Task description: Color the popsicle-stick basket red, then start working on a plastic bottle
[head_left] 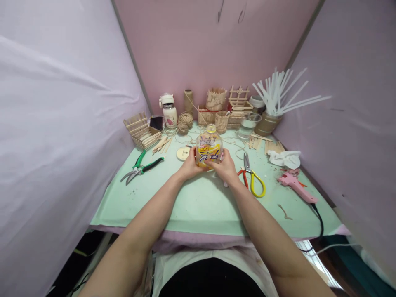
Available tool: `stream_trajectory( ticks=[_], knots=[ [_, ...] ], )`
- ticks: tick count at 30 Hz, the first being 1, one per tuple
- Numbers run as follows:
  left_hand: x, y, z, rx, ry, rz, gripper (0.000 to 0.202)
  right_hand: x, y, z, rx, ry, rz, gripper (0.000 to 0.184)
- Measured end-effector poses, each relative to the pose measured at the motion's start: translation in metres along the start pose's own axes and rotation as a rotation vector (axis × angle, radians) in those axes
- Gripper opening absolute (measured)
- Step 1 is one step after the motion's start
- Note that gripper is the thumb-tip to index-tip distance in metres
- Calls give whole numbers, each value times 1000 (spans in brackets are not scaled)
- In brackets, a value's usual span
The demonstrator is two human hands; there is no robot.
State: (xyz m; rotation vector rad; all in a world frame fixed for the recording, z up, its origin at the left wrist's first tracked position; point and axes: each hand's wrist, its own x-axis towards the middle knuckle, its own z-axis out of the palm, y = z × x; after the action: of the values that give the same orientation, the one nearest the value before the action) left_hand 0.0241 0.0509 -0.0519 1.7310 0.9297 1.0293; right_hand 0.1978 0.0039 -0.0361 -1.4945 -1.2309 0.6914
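A clear plastic bottle [209, 147] with a yellow and purple printed label is held upright between my two hands, above the middle of the table. My left hand [191, 166] is wrapped around its left side, and my right hand [227, 166] grips its right side with the thumb across the lower front. Beside my left hand lies a round cream-coloured disc [182, 154], partly covered. To the right of my right hand are scissors [252, 175] with one red and one yellow handle loop. What sits directly behind the bottle is hidden.
Green-handled pruning shears [140, 168] lie on the left. On the right are a pink glue gun [297, 186] with a black cord and crumpled white tissue [284, 158]. Along the back stand stick-built baskets [144, 130], twine [185, 119], a glass bowl of water [247, 127] and a pot of white sticks [268, 123].
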Motion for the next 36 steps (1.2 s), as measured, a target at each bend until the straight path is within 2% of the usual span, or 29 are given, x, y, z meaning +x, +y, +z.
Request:
stream_trajectory(
  ticks=[3, 5, 14, 36],
  knots=[
    [1, 1, 2, -52, -7, 45, 125, 0, 0, 1, 17, -5, 1, 71],
    [3, 1, 4, -86, -3, 63, 130, 0, 0, 1, 19, -6, 4, 71],
    [9, -14, 7, -179, 6, 32, 102, 0, 2, 2, 4, 3, 5, 70],
    [10, -19, 12, -299, 21, 40, 109, -2, -3, 3, 1, -3, 3, 66]
  ],
)
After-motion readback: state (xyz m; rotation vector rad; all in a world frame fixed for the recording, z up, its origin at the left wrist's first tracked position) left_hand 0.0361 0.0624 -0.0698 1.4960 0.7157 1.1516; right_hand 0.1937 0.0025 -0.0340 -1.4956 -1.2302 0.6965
